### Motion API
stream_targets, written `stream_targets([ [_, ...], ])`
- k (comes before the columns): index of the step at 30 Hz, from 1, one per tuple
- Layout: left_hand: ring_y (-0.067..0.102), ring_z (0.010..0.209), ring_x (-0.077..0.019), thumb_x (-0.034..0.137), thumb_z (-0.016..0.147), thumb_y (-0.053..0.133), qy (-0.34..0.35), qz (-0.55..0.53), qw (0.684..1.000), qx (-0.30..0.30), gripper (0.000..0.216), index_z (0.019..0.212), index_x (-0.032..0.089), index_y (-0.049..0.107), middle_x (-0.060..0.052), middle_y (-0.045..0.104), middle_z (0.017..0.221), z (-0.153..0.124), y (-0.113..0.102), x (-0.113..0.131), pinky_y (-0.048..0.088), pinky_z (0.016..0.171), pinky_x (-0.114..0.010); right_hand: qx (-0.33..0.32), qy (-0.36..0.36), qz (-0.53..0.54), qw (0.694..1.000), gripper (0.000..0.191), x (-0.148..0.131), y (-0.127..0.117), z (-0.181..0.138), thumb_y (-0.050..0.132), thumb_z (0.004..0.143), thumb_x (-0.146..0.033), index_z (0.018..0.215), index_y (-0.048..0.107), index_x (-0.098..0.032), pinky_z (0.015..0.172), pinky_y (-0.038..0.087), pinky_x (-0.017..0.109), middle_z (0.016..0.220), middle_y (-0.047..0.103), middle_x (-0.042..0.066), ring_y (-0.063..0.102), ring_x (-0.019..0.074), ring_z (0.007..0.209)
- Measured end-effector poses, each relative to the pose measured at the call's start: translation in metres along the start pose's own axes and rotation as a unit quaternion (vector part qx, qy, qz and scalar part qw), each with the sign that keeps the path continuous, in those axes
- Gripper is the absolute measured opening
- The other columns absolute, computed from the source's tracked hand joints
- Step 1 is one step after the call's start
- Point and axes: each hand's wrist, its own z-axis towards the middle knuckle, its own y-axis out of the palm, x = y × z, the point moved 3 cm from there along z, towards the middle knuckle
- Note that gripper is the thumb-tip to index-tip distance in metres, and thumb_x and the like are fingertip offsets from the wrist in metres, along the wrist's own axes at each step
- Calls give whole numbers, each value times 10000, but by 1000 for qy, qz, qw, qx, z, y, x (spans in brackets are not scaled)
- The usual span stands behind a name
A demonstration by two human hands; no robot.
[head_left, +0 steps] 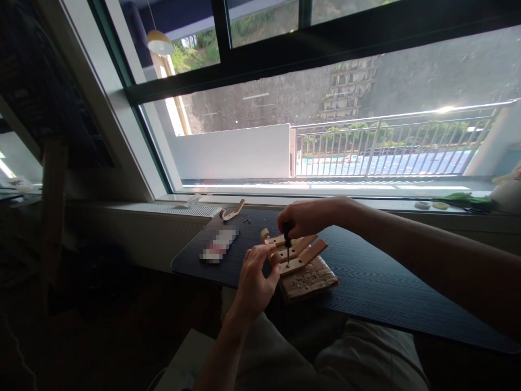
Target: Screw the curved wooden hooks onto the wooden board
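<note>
We are clasping a black-handled screwdriver (287, 230) upright in our right hand (302, 216), over the nearest pale curved wooden hook (300, 264) on a brown pitted block (309, 286) at the dark surface's (374, 266) edge, our left hand (255, 274) pinching the hook's curled end, seemingly against twisting.

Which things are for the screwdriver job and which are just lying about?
For the job:
black-handled screwdriver
bent tan wooden pieces
pitted brown block under those
probably the loose tan wooden hook and small grey screws

Probably just lying about:
blurred pale rectangular thing
long green thing
</note>
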Motion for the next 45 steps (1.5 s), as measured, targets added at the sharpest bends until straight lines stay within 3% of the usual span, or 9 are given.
stream_targets([
  [14,550,891,-157,95,754,531,-34,-40,998,-35,293,1022,213,539,-29,572,931,-1,7,-3,439,839,-305,2,-34,55,998,315,3,9,9,527,663,-121,943,669,-147,577,392,194,792,665,28,552,105,649],
  [24,541,862,-150,90,746,526,-24,-38,998,-33,300,1020,213,524,-23,556,906,0,7,-4,434,825,-302,-28,25,94,995,224,-6,8,2,551,690,-152,879,670,-154,526,399,230,717,671,46,574,143,592],
  [29,543,837,-145,69,730,525,-20,-42,998,-31,323,1017,216,533,-15,554,879,1,6,-3,439,806,-295,-37,30,64,997,331,-7,4,4,519,694,-163,1002,638,-158,522,398,235,802,673,59,575,144,614],
  [34,550,844,-150,85,733,532,-22,-37,999,-32,328,1033,217,536,-21,563,895,1,6,-3,444,802,-298,-20,-12,-2,1000,324,-15,-3,5,553,645,-147,944,676,-170,582,398,240,849,661,45,566,150,708],
  [40,548,827,-146,80,728,535,-24,-37,999,-28,303,1001,210,536,-14,566,865,1,6,-4,448,804,-301,-43,8,75,996,355,-1,11,7,521,652,-126,992,626,-138,554,404,219,784,661,38,579,138,661],
  [45,541,864,-165,89,691,580,-48,-16,999,-16,510,1158,257,462,3,575,856,1,13,0,439,842,-348,-39,6,121,992,329,8,15,7,520,686,-165,1002,604,-132,563,411,203,779,664,38,589,126,658],
])
